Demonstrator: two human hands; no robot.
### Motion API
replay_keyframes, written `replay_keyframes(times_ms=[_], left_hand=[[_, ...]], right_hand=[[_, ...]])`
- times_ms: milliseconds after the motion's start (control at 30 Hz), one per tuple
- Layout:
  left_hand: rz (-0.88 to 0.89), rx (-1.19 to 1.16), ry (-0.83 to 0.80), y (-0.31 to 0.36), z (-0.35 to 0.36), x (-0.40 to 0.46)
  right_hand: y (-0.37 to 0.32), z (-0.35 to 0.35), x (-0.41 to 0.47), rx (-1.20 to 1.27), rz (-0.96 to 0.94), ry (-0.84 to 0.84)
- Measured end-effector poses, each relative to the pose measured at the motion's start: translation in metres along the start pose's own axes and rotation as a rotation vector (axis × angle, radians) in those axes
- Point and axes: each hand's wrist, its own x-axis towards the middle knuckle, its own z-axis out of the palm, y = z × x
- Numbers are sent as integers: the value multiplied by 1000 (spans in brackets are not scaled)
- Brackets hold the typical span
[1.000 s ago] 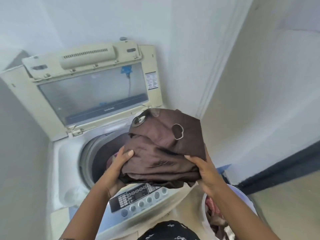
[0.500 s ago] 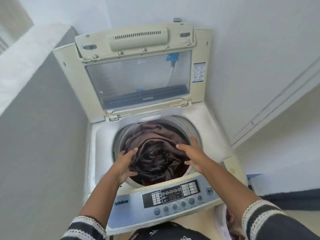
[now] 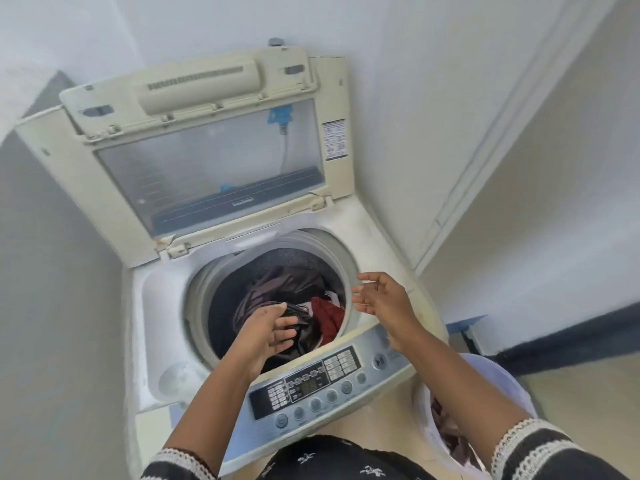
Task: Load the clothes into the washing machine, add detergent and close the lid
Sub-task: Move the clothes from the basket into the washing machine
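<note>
A cream top-loading washing machine stands before me with its lid raised against the back wall. Brown clothes and a red garment lie down in the drum. My left hand hovers over the drum's front edge, fingers relaxed, holding nothing. My right hand hangs above the drum's right rim, fingers loosely spread and empty. No detergent is in view.
The control panel runs along the machine's front. A pale laundry basket with more clothes sits on the floor at the lower right. Walls close in on the left and behind; a dark skirting runs along the right wall.
The brown bundle went from my hands into the drum and dropped lower. Both hands have let go and lifted off it, now empty above the opening.
</note>
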Motion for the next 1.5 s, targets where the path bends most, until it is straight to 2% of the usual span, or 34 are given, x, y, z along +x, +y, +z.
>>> replay_keyframes(times_ms=[267, 600, 800, 1000, 1167, 1267, 1400, 1500], left_hand=[[61, 184, -320, -4, 130, -18], [8, 397, -555, -58, 272, -61], [8, 596, -694, -99, 333, -62], [-57, 700, -694, -138, 380, -40], [-117, 779, -650, -185, 390, -15], [-117, 970, -563, -223, 385, 7], [-157, 1211, -545, -269, 377, 35], [-160, 1360, -557, -296, 377, 56]], right_hand=[[7, -108, -37, 1, -94, 197], [60, -256, -95, 145, 14, 481], [93, -324, -111, 124, 130, 581], [133, -381, -112, 123, 260, 579], [181, -414, -112, 164, 407, 576], [218, -426, -110, 127, 511, 565], [272, -430, -102, -3, 657, 446], [315, -427, -92, -231, 724, 296]])
